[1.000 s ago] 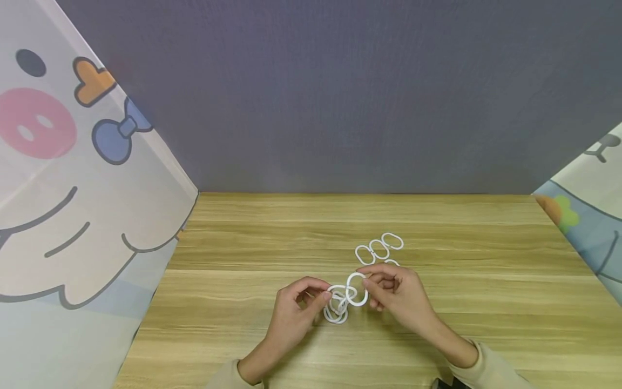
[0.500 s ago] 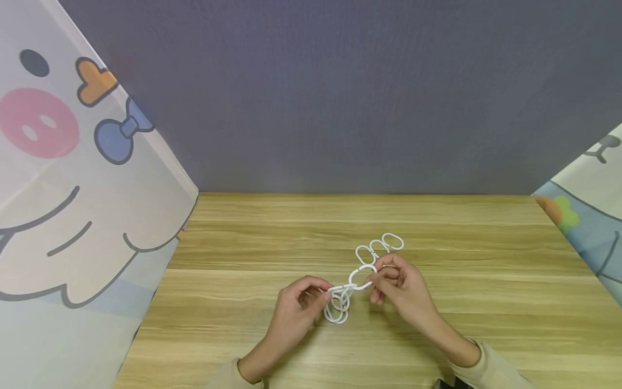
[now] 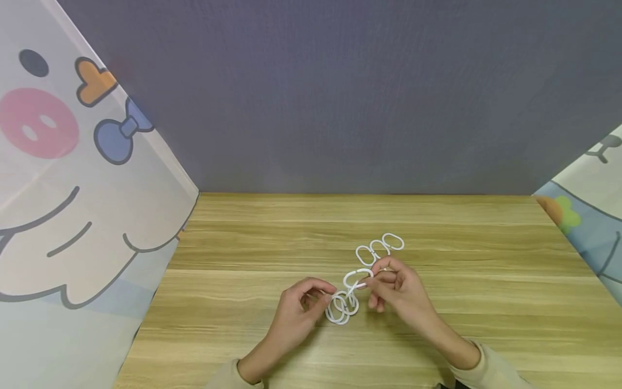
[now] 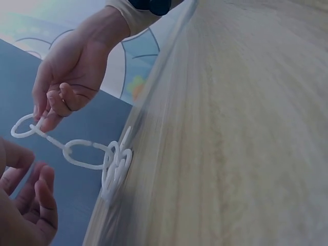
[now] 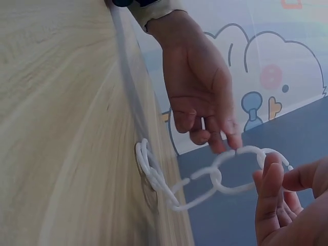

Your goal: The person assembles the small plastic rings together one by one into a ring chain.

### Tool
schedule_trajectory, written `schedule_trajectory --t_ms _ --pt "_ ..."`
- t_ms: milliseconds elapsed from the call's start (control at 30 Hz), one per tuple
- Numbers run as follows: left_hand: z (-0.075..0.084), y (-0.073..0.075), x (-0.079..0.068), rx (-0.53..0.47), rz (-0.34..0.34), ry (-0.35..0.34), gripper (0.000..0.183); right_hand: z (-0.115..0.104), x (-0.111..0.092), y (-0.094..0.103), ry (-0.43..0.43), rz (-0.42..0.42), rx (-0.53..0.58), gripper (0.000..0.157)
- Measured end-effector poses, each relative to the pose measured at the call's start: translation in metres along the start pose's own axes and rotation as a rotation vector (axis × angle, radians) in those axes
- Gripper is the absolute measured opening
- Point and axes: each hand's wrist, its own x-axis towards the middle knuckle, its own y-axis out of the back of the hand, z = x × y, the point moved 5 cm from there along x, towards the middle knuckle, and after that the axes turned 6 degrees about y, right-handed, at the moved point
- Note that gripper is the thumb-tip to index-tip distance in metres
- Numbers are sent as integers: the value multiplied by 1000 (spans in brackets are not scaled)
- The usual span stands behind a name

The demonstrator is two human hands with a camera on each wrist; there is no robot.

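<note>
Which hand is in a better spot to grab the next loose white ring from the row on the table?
Probably the right hand: it is close beside the loose white plastic rings on the wooden table. The left hand is farther away, pinching the linked white ring chain.

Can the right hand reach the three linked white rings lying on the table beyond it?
Probably yes. The three linked rings lie on bare wooden table just past the right hand, nothing between. But its fingers are pinching the ring chain, so it must release first.
</note>
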Motion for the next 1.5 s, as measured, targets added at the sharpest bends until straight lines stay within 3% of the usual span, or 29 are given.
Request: schedule_trajectory --t_ms 333,633,800,1500 --pt "2 2 -1 -80 27 -73 14 7 -3 -10 -96 -72 15 22" --pt "2 1 -1 -91 33 -28 10 14 -6 -18 -97 -137 43 19" --pt "2 2 -1 -95 58 -13 9 16 -6 -19 -80 -137 11 14" --pt "2 2 -1 -94 89 -65 8 14 -6 -17 -81 -120 -91 16"
